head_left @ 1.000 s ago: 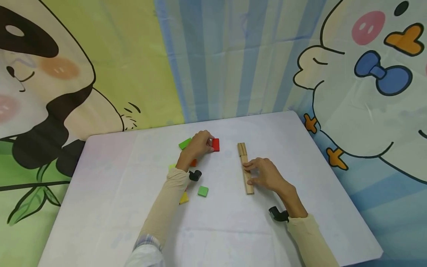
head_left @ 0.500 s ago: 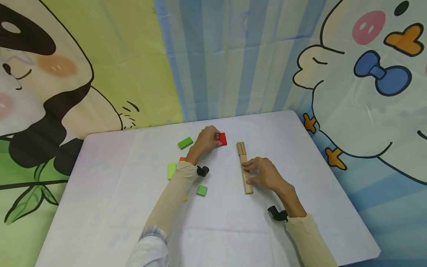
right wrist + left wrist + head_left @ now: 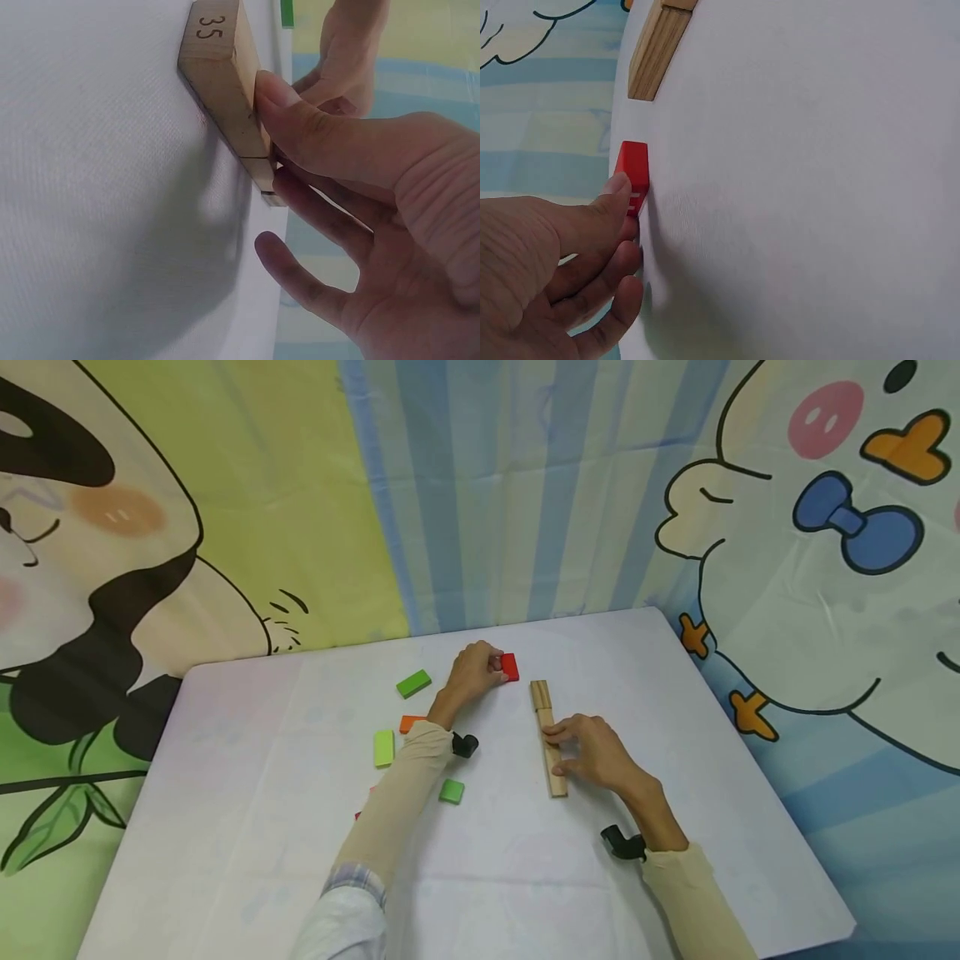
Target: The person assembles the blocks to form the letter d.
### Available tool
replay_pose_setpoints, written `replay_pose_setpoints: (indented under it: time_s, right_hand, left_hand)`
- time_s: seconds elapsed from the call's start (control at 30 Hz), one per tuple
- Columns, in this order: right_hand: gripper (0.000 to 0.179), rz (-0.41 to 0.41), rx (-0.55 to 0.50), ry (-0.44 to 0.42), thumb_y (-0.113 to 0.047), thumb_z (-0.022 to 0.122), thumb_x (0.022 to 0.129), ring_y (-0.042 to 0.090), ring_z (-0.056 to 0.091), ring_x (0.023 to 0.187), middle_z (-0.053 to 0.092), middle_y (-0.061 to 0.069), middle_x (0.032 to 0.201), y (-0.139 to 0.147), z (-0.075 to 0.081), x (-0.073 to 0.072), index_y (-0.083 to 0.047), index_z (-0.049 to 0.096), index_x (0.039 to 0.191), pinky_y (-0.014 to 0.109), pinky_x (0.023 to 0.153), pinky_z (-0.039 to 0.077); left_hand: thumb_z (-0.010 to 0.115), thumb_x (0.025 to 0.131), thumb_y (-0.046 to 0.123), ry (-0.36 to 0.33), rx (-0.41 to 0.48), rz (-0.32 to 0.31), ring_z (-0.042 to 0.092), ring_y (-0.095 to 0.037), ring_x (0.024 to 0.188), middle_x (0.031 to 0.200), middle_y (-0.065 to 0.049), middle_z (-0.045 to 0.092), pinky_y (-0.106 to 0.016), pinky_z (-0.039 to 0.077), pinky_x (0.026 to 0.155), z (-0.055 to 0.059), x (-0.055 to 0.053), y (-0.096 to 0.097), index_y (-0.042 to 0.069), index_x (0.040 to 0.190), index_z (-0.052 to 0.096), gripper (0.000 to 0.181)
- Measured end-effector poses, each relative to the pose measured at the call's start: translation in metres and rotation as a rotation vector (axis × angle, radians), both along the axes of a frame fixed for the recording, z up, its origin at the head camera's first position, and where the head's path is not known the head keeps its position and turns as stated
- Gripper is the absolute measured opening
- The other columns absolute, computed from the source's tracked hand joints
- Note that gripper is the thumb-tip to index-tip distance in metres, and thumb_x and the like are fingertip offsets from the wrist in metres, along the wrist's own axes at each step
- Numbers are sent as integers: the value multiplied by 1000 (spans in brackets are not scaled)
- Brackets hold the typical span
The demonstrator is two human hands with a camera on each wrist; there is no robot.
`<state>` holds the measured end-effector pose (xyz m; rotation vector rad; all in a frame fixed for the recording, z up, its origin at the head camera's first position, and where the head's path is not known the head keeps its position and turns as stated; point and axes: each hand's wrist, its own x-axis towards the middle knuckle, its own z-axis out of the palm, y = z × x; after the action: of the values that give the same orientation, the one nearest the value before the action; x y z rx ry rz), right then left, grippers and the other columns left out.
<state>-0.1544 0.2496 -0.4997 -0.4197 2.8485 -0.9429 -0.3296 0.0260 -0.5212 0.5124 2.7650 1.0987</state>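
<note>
pinching red block (image 3: pixel 510 667) between thumb and fingers, left hand (image 3: pixel 474 672) is holding it just left of and slightly beyond far end of wooden block row (image 3: pixel 557 783), gap showing between. row is running near-to-far across white tabletop (image 3: pixel 225 818), far end slanting slightly left; red block's long axis is lying roughly parallel. right hand (image 3: pixel 596 752), fingers spread and loosely bent, is resting on row's nearer half. left hand is sitting closer to row's far end. red block touching down or lifted: cannot tell.
</note>
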Motion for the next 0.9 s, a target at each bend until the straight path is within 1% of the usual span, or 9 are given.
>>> replay_pose_setpoints:
  time_s: [0.1, 0.2, 0.33, 0.43, 0.57, 0.7, 0.8, 0.9]
  right_hand:
    - [53, -2, -6, 13, -3, 100, 72, 38, 68, 135, 78, 7, 137, 0, 1, -1, -2, 82, 122, 59, 115, 52]
    - [52, -4, -10, 11, -3, 100, 72, 38, 68, 135, 78, 7, 136, -1, 1, -2, -2, 82, 121, 59, 115, 51]
    - [52, -4, 7, -1, -5, 100, 73, 37, 68, 135, 78, 5, 137, -1, 0, -1, -3, 82, 122, 58, 116, 51]
    - [52, -6, 21, 4, -6, 100, 73, 36, 68, 135, 78, 5, 137, -1, 0, 0, -4, 82, 122, 58, 115, 52]
    - [53, -8, 24, 9, -6, 101, 72, 36, 68, 135, 78, 4, 136, 0, -1, 0, -4, 82, 122, 57, 115, 52]
    - [53, -5, 20, -1, -6, 100, 73, 36, 68, 135, 78, 4, 137, -1, 0, 0, -4, 82, 123, 57, 115, 52]
    - [53, -5, 17, 0, -7, 100, 74, 36, 68, 135, 78, 4, 137, -1, 0, 0, -4, 82, 123, 58, 115, 52]
    - [53, -5, 17, 0, -7, 100, 73, 35, 68, 135, 78, 3, 137, -1, 0, 0, -5, 82, 123, 58, 115, 52]
  left_hand:
    - [85, 94, 7, 24, 12, -10, 70, -26, 100, 107, -13, 78, -41, 57, 95, -2, -4, 6, -1, 136, 74, 44]
    - [85, 94, 7, 17, 36, -17, 71, -25, 100, 107, -13, 79, -41, 57, 95, -4, -7, 11, -1, 136, 74, 44]
    - [85, 94, 8, -14, 71, -20, 72, -24, 99, 107, -12, 79, -39, 58, 93, -6, -8, 18, -1, 135, 75, 44]
    - [83, 96, 9, -7, 79, -18, 73, -24, 99, 106, -12, 80, -39, 58, 91, -6, -7, 22, 0, 134, 75, 40]
    - [81, 98, 10, 31, 67, -3, 73, -24, 95, 103, -13, 81, -39, 58, 86, -6, -8, 29, -1, 131, 77, 35]
    - [82, 97, 10, 37, 62, 32, 72, -22, 89, 99, -11, 81, -37, 57, 81, -6, -7, 35, -1, 129, 78, 34]
    - [84, 97, 13, 33, 63, 48, 72, -22, 89, 99, -10, 80, -37, 57, 81, -6, -6, 39, 0, 129, 79, 35]
    - [84, 97, 15, 16, 71, 54, 73, -22, 93, 101, -11, 80, -39, 58, 84, -6, -6, 43, 0, 129, 78, 36]
